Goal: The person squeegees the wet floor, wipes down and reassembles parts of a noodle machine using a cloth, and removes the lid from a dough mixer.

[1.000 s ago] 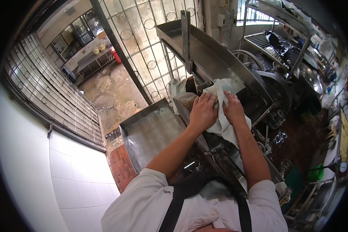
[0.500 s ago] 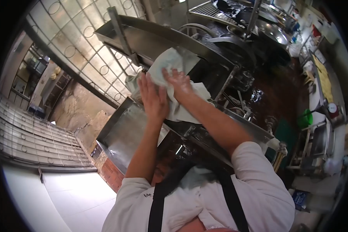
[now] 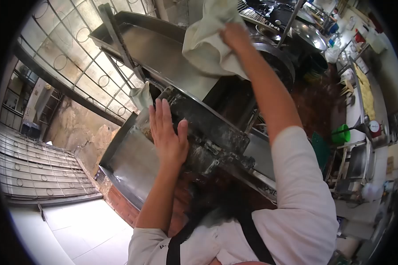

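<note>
My right hand [image 3: 235, 37] is closed on a pale, limp cloth [image 3: 203, 46], lifted high over the far metal tray [image 3: 157, 48]. The cloth hangs in loose folds from my fingers. Nearer to me, my left hand [image 3: 169, 139] is open and bare, its fingers stretched out and the thumb apart. It overlaps the left end of a dark metal machine [image 3: 199, 132] whose top is smeared with whitish residue. A second pale cloth [image 3: 141, 96] is bunched at the machine's far left corner, just beyond my left fingertips.
A sloping metal tray [image 3: 130, 159] lies left of my left forearm. An upright metal bar [image 3: 119, 42] rises beside the far tray. Farther right are a large round metal pan [image 3: 307, 34], a green container [image 3: 342, 134] and a dial scale [image 3: 374, 126]. A barred window [image 3: 70, 39] stands behind.
My right hand has carried the cloth up and away to the right, uncovering the machine's top. My left hand has come off the cloth and sits lower.
</note>
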Motion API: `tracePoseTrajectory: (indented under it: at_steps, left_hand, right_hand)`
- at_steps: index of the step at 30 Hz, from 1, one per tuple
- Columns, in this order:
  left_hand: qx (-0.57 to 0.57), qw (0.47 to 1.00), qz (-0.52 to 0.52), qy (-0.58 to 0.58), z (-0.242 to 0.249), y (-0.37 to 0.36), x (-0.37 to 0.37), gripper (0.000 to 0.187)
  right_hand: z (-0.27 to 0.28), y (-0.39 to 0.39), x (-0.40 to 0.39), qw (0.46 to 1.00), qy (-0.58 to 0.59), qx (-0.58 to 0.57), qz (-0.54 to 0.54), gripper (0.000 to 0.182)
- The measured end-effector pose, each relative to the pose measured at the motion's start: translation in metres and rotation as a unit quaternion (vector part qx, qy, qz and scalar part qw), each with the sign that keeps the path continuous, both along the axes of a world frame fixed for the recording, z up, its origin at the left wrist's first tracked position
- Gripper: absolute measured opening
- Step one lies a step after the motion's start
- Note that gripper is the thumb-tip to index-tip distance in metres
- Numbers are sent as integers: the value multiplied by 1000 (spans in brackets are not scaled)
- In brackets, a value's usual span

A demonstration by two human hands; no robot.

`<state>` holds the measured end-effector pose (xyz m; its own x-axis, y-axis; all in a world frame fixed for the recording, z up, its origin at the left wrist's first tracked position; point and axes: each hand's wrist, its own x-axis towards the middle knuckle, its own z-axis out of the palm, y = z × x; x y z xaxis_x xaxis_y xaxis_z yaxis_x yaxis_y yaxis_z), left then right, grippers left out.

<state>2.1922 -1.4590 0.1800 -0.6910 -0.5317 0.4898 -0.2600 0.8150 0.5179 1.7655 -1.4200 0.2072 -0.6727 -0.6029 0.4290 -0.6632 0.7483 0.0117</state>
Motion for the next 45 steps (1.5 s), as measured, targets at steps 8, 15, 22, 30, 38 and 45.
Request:
tracePoseTrajectory:
  at_steps: [8,15,22,30,38,45]
  left_hand:
    - [7,999,-34,5,1,0,2,66]
    - [-27,997,-75,-2,0,-6,6,65]
    - [-22,993,-117,23,-5,-12,16,71]
    - [-36,994,-94,35,-12,-12,10,69]
    - [70,982,-176,10,0,71,-37,54]
    - [-105,927,-336,-125,-19,137,-104,57]
  right_hand:
    - [-83,140,25,984,104,60,128,31]
    - [-71,227,126,977,-90,37,-190,29]
    - [-65,157,144,991,-73,-104,39,25]
    - [-14,171,231,942,-323,7,93,28]
    - [-38,412,249,954,-266,-126,-47,30]
    - [-376,659,283,917,-359,0,-173,63]
